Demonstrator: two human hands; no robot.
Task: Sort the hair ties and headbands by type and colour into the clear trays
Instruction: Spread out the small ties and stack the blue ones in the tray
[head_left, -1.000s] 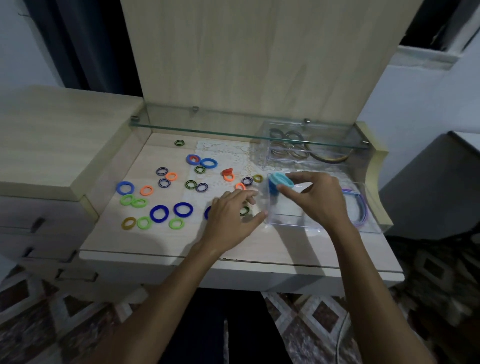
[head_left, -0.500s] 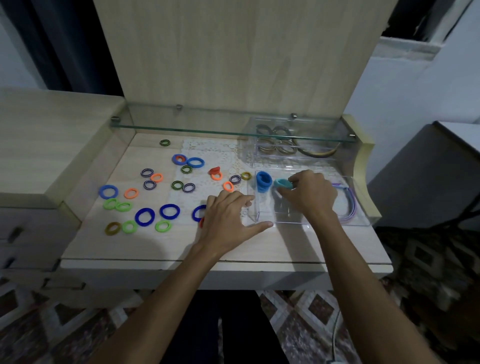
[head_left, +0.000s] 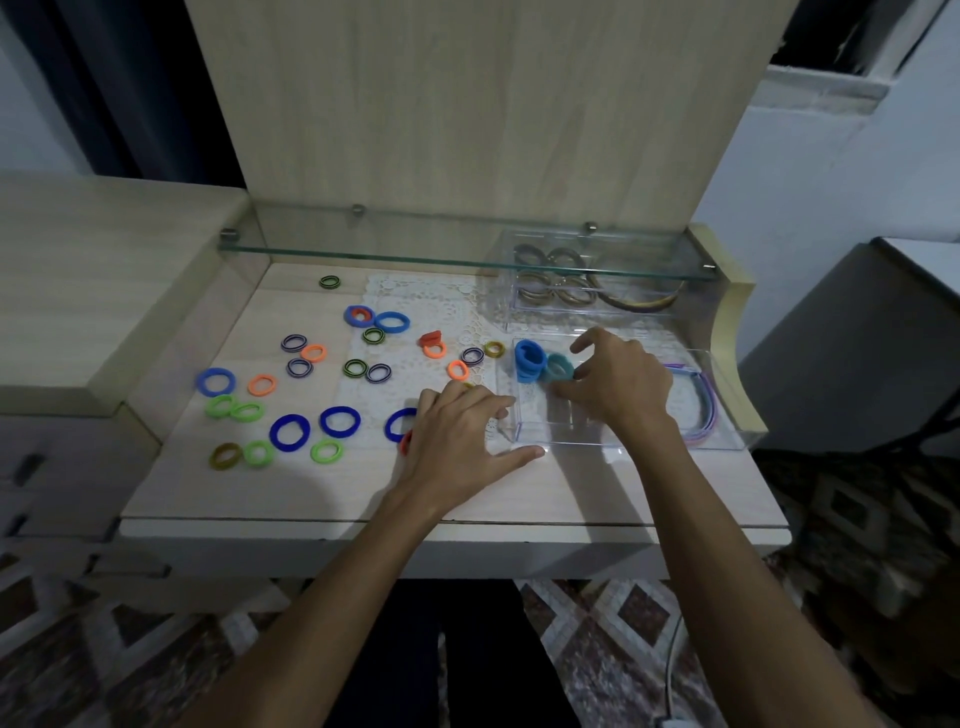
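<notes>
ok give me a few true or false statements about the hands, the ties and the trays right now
1. The right hand holds a teal hair tie over the near clear tray. True.
2. The left hand grips a green tie. False: it rests flat on the desk, fingers spread.
3. Blue ties are stacked in the near tray. True.
4. The far tray under the glass shelf holds orange ties. False: its ties are brownish.
5. The headbands lie loose on the desk. False: they sit in the near tray's right end.
</notes>
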